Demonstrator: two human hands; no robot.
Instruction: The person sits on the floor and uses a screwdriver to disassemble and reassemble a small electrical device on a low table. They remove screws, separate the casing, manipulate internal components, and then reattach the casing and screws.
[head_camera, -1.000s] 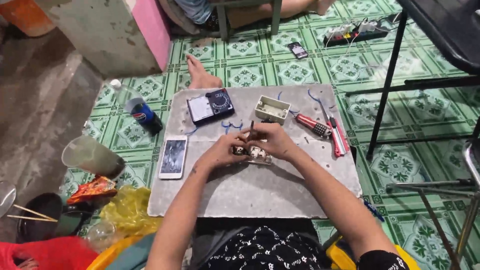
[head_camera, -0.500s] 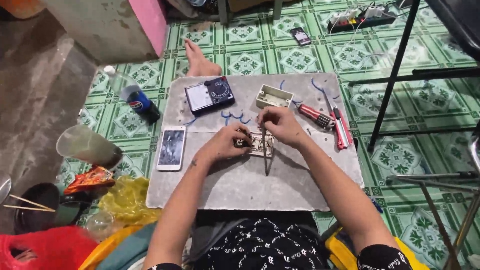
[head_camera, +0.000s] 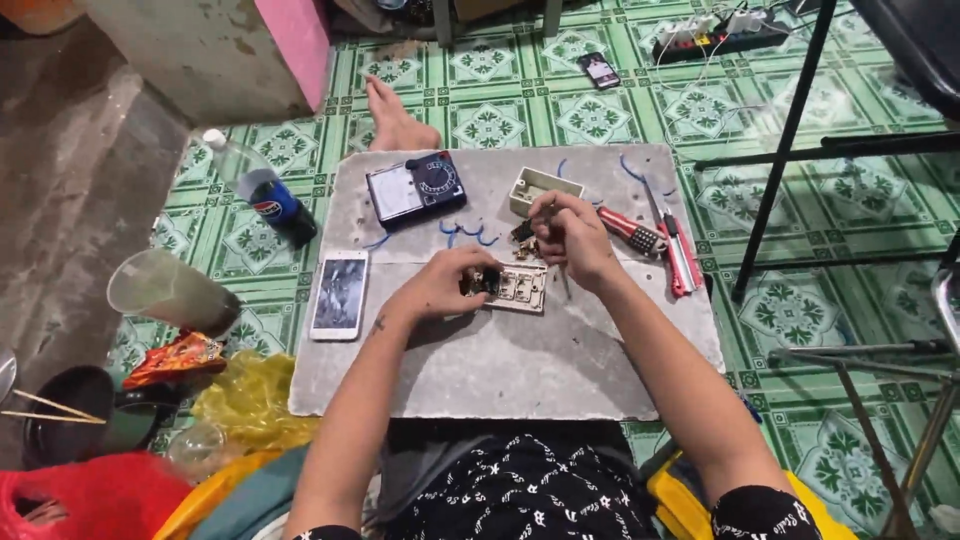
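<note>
A green patterned tile floor is carrying a grey slab surface (head_camera: 520, 370), and the person is sitting at its near edge, leaning over the work. Near the middle of the surface a cream switch plate (head_camera: 515, 288) is lying flat. The left hand (head_camera: 440, 290) is pinching the plate's left end, fingers closed on a small dark part there. The right hand (head_camera: 572, 238) is hovering just beyond the plate, clenched around a thin screwdriver (head_camera: 560, 268) whose shaft is pointing down past the plate's right side (the tip is too small to make out).

Toward the far edge a blue multimeter (head_camera: 415, 188) and an open cream box (head_camera: 543, 190) are lying, with short blue wire pieces (head_camera: 468, 232) between them. A red-handled tool (head_camera: 630, 230) and a red cutter (head_camera: 682, 258) are resting near the right edge, and a phone (head_camera: 340, 294) near the left edge.

The plate is being held at one end only, so it could be pivoting or skidding if the screwdriver is pressed down. Loose small parts are sitting close to the hands and could be knocked off the surface. A plastic bottle (head_camera: 262, 190) is lying on the floor beside the far left corner.
</note>
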